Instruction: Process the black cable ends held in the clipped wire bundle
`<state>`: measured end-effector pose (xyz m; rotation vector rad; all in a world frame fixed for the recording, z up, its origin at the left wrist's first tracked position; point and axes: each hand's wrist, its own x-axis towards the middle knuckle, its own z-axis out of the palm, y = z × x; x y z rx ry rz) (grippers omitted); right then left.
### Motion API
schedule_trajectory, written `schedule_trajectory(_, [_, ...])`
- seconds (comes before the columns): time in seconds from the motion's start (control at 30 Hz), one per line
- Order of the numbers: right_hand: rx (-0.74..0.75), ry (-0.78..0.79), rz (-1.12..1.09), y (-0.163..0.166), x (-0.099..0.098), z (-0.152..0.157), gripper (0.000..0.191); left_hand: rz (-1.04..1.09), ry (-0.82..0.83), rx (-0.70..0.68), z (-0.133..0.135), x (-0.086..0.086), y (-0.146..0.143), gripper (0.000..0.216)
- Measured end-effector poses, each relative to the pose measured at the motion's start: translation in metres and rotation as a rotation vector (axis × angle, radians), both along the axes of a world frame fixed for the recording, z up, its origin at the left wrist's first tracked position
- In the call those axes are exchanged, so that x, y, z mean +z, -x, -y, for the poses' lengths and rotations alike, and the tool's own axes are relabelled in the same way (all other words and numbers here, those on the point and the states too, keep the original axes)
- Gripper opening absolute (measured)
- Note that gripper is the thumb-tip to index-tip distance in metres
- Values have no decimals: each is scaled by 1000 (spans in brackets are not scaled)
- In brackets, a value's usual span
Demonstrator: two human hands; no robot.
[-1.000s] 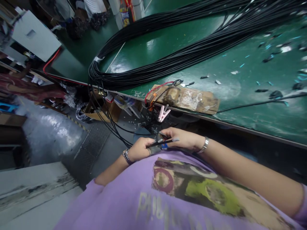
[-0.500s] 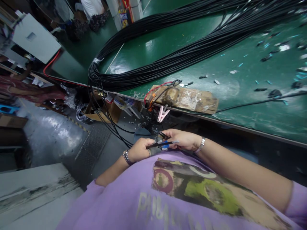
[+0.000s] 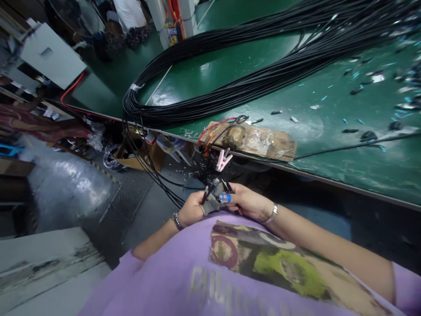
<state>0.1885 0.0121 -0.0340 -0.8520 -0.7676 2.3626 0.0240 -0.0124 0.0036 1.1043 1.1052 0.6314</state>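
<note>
In front of my shirt, my left hand (image 3: pixel 193 209) is closed on a black cable, whose short end sticks up by the thumb. Grey wrapping covers fingertips of this hand. My right hand (image 3: pixel 250 202), a blue wrap round its thumb, is closed on several black cable ends beside the left fingertips. Both hands are close together, and the fingers partly hide what they grip. Black cables (image 3: pixel 164 186) hang down to my left hand from a thick cable bundle (image 3: pixel 184 107) looped on the green table (image 3: pixel 315 131).
A pink clothes peg (image 3: pixel 223 161) stands at the table edge, by a worn wooden block (image 3: pixel 263 141) with red and black wires. Black and blue scraps (image 3: pixel 368 136) lie on the right. A cardboard box (image 3: pixel 144 158) is below the table. Another person (image 3: pixel 42 120) is at the far left.
The cable piece that lay across toward my right hand now points upward at my left thumb. Grey-wrapped fingertips show more between my hands. The view has shifted slightly.
</note>
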Motion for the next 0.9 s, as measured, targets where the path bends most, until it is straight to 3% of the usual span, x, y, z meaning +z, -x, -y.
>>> schedule_trajectory(0.17, [-170, -105, 103, -3, 2, 2, 44, 8, 98, 150, 1, -7, 1, 53])
schedule_trajectory(0.33, [-146, -347, 213, -2, 15, 3, 40, 12, 85, 143, 1, -14, 2, 51])
schedule_trajectory(0.43, [-129, -322, 236, -1, 17, 2, 34, 16, 134, 126, 1, -16, 4, 51])
schedule_trajectory(0.5, [-90, -226, 171, -2, 13, 3, 33, 49, 196, 55, 0, -18, 8, 52])
schedule_trajectory(0.6, [13, -80, 59, -4, 6, 4, 33, 102, 295, -161, -4, -20, 15, 55])
schedule_trajectory(0.7, [124, -73, 90, -5, 2, 2, 31, 42, 297, -333, -9, -18, 18, 55])
schedule_trajectory(0.77, [134, -232, 248, -7, 3, -1, 26, -35, 178, -364, -11, -15, 17, 51])
schedule_trajectory(0.9, [53, -751, 798, -21, 13, -7, 17, -171, -264, -271, -12, -9, 13, 33])
